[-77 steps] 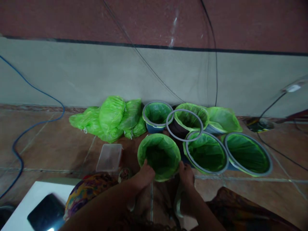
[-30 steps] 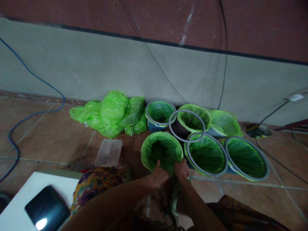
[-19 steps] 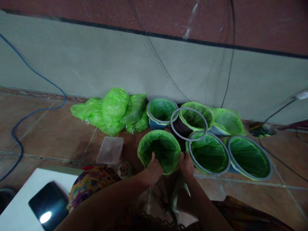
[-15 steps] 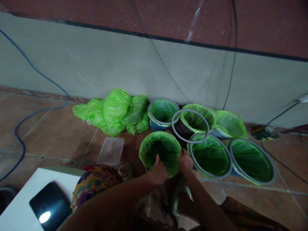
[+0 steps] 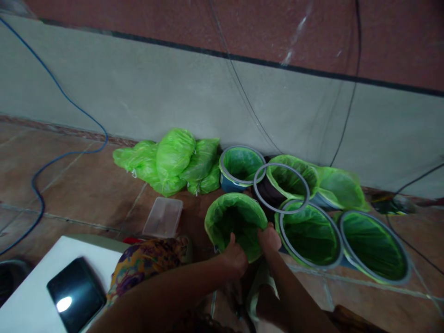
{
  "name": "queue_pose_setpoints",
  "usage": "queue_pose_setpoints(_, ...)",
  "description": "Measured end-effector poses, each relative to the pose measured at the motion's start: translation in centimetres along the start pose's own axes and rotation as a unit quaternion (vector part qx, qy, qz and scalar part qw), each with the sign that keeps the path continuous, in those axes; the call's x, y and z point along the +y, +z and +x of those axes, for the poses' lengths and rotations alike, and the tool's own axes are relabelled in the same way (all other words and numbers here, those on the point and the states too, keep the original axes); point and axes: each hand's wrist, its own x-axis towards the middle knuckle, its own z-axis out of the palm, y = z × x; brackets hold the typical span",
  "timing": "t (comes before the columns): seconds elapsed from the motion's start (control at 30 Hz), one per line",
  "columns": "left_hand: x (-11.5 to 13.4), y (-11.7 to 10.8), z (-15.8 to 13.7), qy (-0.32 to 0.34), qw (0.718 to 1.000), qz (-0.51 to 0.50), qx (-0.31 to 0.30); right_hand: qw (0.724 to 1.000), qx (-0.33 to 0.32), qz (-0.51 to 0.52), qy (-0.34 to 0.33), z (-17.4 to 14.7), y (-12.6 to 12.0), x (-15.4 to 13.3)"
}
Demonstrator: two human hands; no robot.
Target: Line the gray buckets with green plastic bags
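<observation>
In front of me stands a bin lined with a green plastic bin liner [image 5: 217, 217], its edge folded out over the rim. My left hand [image 5: 236, 258] is closed on the near edge of that liner, thumb pointing up over the opening. At the right side of the rim, my right hand [image 5: 269, 239] grips the liner too, fingers curled. Just beyond it, a loose grey ring [image 5: 255, 184] lies tilted across the neighbouring bins. Inside the bin it looks dark, and both hands' fingertips are partly hidden.
Lined bins with grey rims stand to the right, including a near bin [image 5: 308, 236] and a far-right bin [image 5: 374, 245]. Filled green bags [image 5: 175, 155] lean on the wall. A clear plastic box [image 5: 163, 217], a white table [image 5: 31, 296] with a dark device [image 5: 76, 293], and a blue cable [image 5: 41, 185] are leftward.
The view has shifted, so the scene sits slightly farther right and lower. My left hand has closed more on the liner's near edge. My right hand stays at the rim's right side.
</observation>
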Motion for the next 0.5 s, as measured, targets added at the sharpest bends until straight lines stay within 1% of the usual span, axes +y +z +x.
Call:
queue_pose_setpoints(0.07, 0.0, 0.0, 0.2, 0.000, 1.000, 0.003, 0.000, 1.000, 0.008, 0.017, -0.017, 0.1, -0.3, 0.4)
queue_pose_setpoints(0.13, -0.1, 0.1, 0.2, 0.001, 1.000, 0.004, -0.002, 0.998, 0.036, 0.043, -0.035, 0.4, -0.7, 0.7)
queue_pose_setpoints(0.2, -0.2, 0.3, 0.0, -0.001, 1.000, 0.007, 0.010, 0.995, 0.061, 0.060, -0.043, 0.9, -1.1, 0.6)
queue_pose_setpoints(0.23, -0.2, 0.3, -0.2, 0.000, 1.000, 0.008, 0.024, 0.995, 0.060, 0.059, -0.044, 1.2, -1.2, 0.4)
queue_pose_setpoints(0.3, -0.1, 0.2, -0.4, 0.006, 0.999, 0.009, 0.045, 0.997, 0.039, 0.043, -0.044, 1.8, -1.3, -0.2)
queue_pose_setpoints(0.33, -0.1, 0.1, -0.4, 0.009, 0.999, 0.008, 0.042, 0.998, 0.026, 0.032, -0.043, 2.1, -1.3, -0.5)
queue_pose_setpoints(0.4, 0.1, -0.1, -0.3, 0.007, 1.000, 0.005, 0.018, 0.999, 0.010, 0.019, -0.040, 2.5, -1.1, -1.0)
queue_pose_setpoints(0.5, 0.2, -0.4, -0.1, -0.006, 1.000, 0.002, -0.011, 0.999, 0.016, 0.022, -0.026, 2.4, -0.6, -1.2)
